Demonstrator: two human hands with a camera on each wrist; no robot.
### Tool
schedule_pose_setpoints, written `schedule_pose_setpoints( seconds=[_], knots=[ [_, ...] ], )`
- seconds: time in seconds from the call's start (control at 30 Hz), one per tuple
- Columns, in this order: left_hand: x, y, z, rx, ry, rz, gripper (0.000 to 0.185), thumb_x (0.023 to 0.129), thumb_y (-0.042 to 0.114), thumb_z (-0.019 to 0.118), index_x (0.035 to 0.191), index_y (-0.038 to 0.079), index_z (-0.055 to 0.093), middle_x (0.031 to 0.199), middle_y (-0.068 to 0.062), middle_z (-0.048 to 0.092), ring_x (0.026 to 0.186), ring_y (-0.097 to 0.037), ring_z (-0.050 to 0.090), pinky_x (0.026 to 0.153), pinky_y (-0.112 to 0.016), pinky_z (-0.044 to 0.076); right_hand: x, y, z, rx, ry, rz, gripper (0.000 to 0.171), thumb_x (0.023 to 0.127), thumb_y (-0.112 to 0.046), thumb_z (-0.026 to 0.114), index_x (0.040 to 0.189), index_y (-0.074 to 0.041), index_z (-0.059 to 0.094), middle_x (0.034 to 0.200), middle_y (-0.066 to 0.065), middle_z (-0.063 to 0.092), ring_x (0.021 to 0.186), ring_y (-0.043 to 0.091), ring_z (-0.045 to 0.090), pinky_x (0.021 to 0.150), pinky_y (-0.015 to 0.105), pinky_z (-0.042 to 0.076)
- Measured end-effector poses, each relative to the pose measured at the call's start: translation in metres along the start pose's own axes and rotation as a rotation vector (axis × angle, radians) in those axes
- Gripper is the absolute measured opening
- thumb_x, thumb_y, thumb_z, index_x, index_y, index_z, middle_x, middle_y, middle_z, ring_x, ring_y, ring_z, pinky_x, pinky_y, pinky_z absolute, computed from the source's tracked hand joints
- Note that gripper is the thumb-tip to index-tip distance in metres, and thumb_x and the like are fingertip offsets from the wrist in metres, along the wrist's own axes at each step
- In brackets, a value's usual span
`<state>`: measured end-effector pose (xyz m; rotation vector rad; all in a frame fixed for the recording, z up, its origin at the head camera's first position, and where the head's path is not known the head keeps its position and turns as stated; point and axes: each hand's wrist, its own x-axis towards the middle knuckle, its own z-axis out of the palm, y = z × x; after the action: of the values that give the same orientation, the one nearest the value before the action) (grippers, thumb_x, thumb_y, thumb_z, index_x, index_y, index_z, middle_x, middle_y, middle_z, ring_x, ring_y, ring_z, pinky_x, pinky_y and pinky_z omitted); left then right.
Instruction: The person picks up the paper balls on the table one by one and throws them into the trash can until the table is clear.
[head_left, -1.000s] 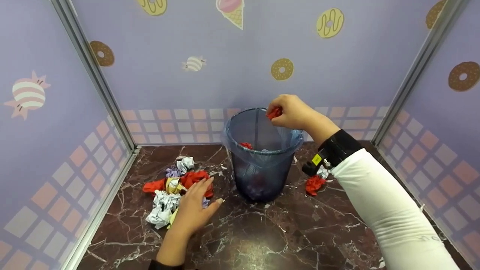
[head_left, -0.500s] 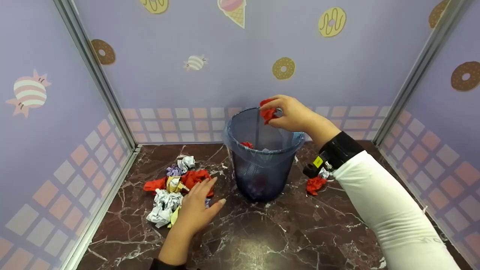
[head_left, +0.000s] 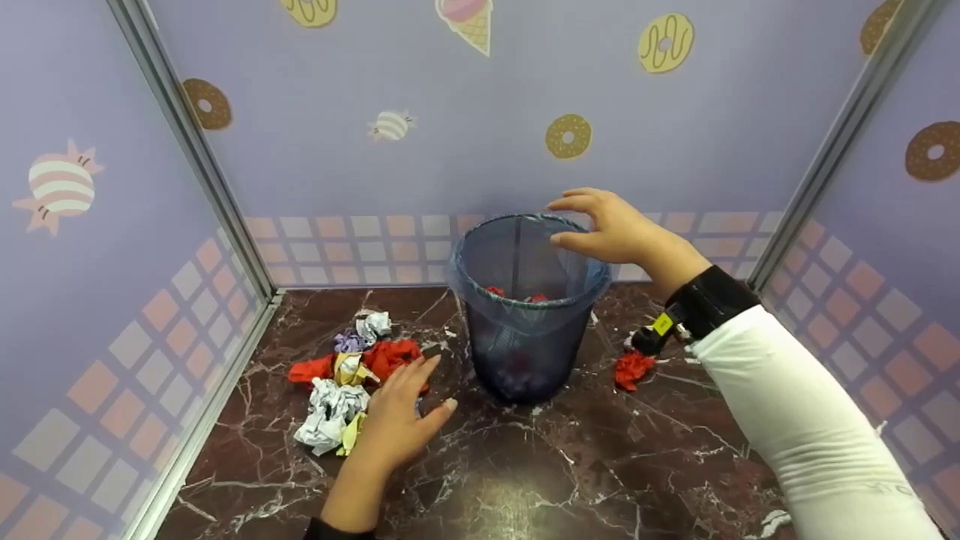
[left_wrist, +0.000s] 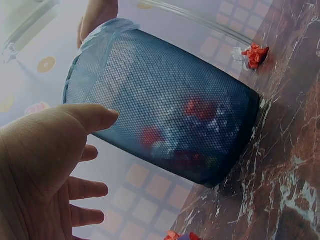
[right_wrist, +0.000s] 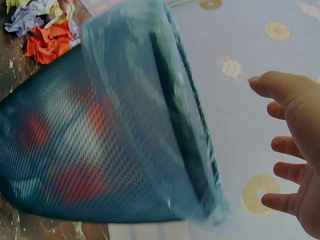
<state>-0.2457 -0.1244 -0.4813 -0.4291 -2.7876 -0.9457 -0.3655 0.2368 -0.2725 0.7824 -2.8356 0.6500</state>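
Note:
A dark mesh wastebasket [head_left: 525, 352] lined with a thin blue bag [right_wrist: 125, 65] stands upright at the back middle; crumpled paper shows through its wall. Over its right rim hangs my right hand [head_left: 611, 229], fingers spread and holding nothing. My left hand [head_left: 401, 420] is low on the left, fingers straight and apart, beside a pile of crumpled paper: a white ball [head_left: 330, 416], a red one [head_left: 390, 358], a yellow one [head_left: 350, 435] and others. Part of the pile is hidden behind that hand. Inside the basket, a bit of red paper [head_left: 537, 298] shows just above the near rim.
To the right of the basket lies a red paper ball [head_left: 634, 369], with a white one [left_wrist: 240, 57] next to it. Purple printed walls [head_left: 337, 172] enclose the dark marbled tabletop [head_left: 525, 465] at the back and on both sides.
My right hand has let go of a red paper ball, which has dropped into the basket; its fingers have spread and it has drawn back to the right. The left hand has hardly moved.

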Motion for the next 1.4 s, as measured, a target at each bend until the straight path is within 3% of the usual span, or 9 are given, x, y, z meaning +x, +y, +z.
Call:
schedule_pose_setpoints(
  seconds=[0.23,0.37,0.5,0.57,0.73,0.87,1.07,1.2,1.4],
  knots=[
    [-0.004,0.02,0.009,0.025,-0.046,0.04,0.076,0.091,0.054,0.069,0.158,0.032,0.042,0.165,-0.008,0.039,0.153,-0.042,0.034,0.118,-0.076,0.021,-0.026,0.041,-0.005,0.052,0.093,0.075,0.045,0.106,-0.035,0.054,0.145,-0.012,0.058,0.157,0.018,0.048,0.15,0.042,0.038,0.123,0.062,0.028],
    [-0.009,0.03,0.018,0.043,-0.097,0.079,0.075,0.092,0.055,0.067,0.158,0.03,0.041,0.166,-0.008,0.039,0.152,-0.044,0.034,0.118,-0.075,0.023,-0.042,0.065,0.003,0.096,0.122,0.148,0.04,0.108,-0.026,0.05,0.142,-0.008,0.059,0.155,0.021,0.048,0.148,0.045,0.039,0.122,0.065,0.027],
    [-0.015,0.04,0.032,0.067,-0.165,0.133,0.075,0.093,0.058,0.063,0.159,0.031,0.039,0.167,-0.008,0.036,0.152,-0.044,0.035,0.118,-0.074,0.026,-0.062,0.088,0.024,0.15,0.133,0.225,0.039,0.106,-0.025,0.054,0.142,-0.01,0.059,0.154,0.019,0.049,0.144,0.043,0.042,0.12,0.067,0.029],
    [-0.016,0.043,0.041,0.089,-0.184,0.174,0.075,0.093,0.059,0.063,0.159,0.03,0.039,0.166,-0.009,0.038,0.15,-0.043,0.038,0.117,-0.073,0.03,-0.073,0.098,0.038,0.2,0.118,0.273,0.041,0.104,-0.028,0.057,0.142,-0.013,0.058,0.153,0.018,0.05,0.138,0.042,0.049,0.115,0.066,0.037],
    [-0.021,0.051,0.059,0.128,-0.218,0.245,0.074,0.092,0.06,0.063,0.158,0.032,0.042,0.162,-0.008,0.045,0.147,-0.041,0.043,0.113,-0.069,0.037,-0.1,0.121,0.082,0.264,0.075,0.334,0.046,0.099,-0.03,0.065,0.141,-0.011,0.058,0.148,0.018,0.053,0.132,0.042,0.055,0.111,0.063,0.045],
    [-0.024,0.055,0.068,0.138,-0.238,0.272,0.072,0.092,0.059,0.063,0.157,0.034,0.042,0.16,-0.007,0.048,0.146,-0.04,0.045,0.113,-0.067,0.039,-0.116,0.138,0.121,0.213,0.085,0.307,0.044,0.094,-0.023,0.071,0.134,-0.006,0.063,0.14,0.022,0.059,0.13,0.045,0.054,0.111,0.065,0.043],
    [-0.026,0.055,0.072,0.12,-0.251,0.276,0.071,0.092,0.058,0.064,0.156,0.037,0.044,0.159,-0.006,0.05,0.147,-0.039,0.044,0.112,-0.067,0.039,-0.134,0.154,0.177,0.075,0.14,0.191,0.036,0.081,-0.015,0.08,0.113,0.0,0.074,0.112,0.022,0.071,0.105,0.041,0.066,0.096,0.056,0.053],
    [-0.027,0.054,0.071,0.1,-0.248,0.266,0.07,0.091,0.057,0.065,0.156,0.037,0.044,0.159,-0.006,0.05,0.147,-0.039,0.044,0.113,-0.066,0.038,-0.142,0.156,0.196,-0.008,0.13,0.228,0.033,0.08,-0.02,0.08,0.109,-0.004,0.076,0.103,0.019,0.071,0.093,0.034,0.066,0.084,0.05,0.056],
    [-0.025,0.052,0.068,0.09,-0.25,0.255,0.071,0.092,0.057,0.065,0.156,0.037,0.043,0.159,-0.007,0.05,0.146,-0.039,0.044,0.113,-0.065,0.038,-0.146,0.16,0.21,-0.016,0.153,0.293,0.031,0.078,-0.014,0.078,0.108,-0.006,0.076,0.1,0.016,0.066,0.087,0.029,0.063,0.081,0.049,0.054]
  ],
)
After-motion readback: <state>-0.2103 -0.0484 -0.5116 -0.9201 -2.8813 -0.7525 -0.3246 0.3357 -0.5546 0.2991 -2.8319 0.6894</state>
